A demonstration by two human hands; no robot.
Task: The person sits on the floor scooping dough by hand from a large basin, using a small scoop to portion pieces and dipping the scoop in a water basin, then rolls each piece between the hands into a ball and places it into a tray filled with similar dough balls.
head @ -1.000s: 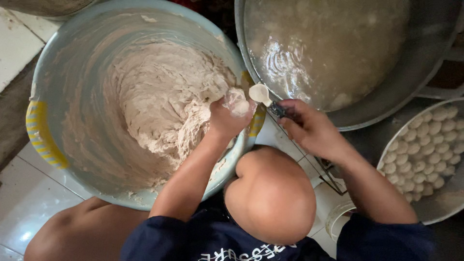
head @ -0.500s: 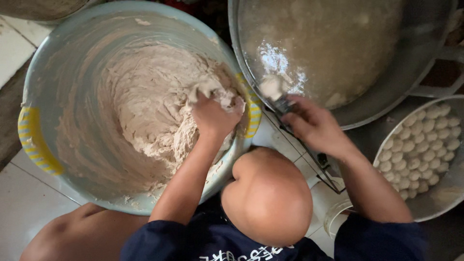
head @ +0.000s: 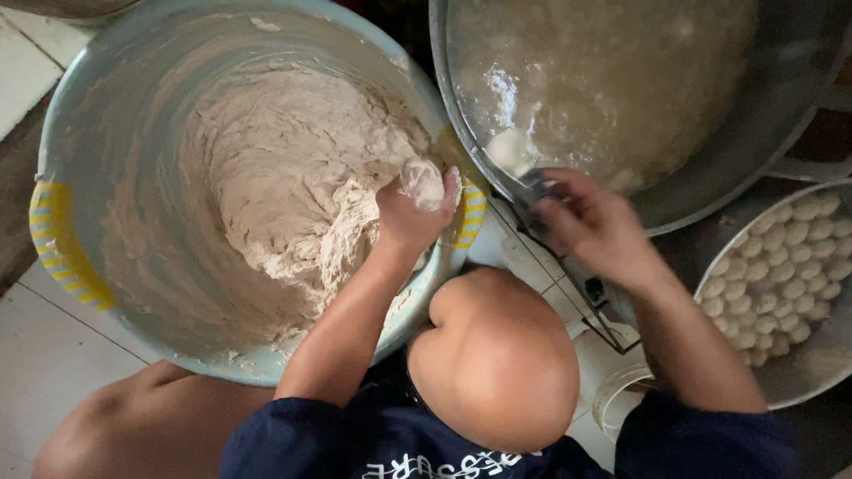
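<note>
Left hand (head: 410, 211) squeezes a lump of soft, sticky dough (head: 302, 168); right hand (head: 590, 226), fingers closed, grips a spoon (head: 519, 164) over the pot (head: 781, 115).

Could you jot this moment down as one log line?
left hand: squeezing pale sticky dough lump | over round blue plastic tub | right hand: spoon at large metal wok

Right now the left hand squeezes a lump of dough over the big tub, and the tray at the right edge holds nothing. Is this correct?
Not quite. The head view shows the tray holding many small white dough balls. The left hand does squeeze a lump of dough over the tub.
</note>
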